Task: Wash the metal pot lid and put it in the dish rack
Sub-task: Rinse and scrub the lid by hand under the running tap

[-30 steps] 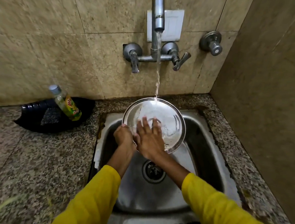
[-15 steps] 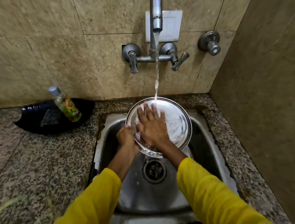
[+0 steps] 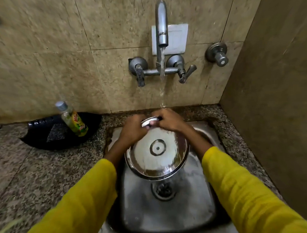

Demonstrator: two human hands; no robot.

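The round metal pot lid [image 3: 158, 156] is held over the steel sink [image 3: 197, 202], tilted so its inner face with a central rivet ring faces me. My left hand [image 3: 132, 129] and my right hand [image 3: 170, 121] both grip the lid's far upper rim, fingers curled over the edge. Water from the wall tap [image 3: 161, 24] falls onto my hands and runs down the lid. Both arms wear yellow sleeves. No dish rack is in view.
A dish soap bottle [image 3: 73, 120] leans in a black tray [image 3: 44, 138] with a scrub pad on the granite counter [image 3: 37, 174] left of the sink. The drain [image 3: 163, 190] lies below the lid. A tiled wall stands close on the right.
The lid has been flipped and lowered toward me. My right hand left the lid's face, where it was rubbing, and now grips the top rim beside my left hand.
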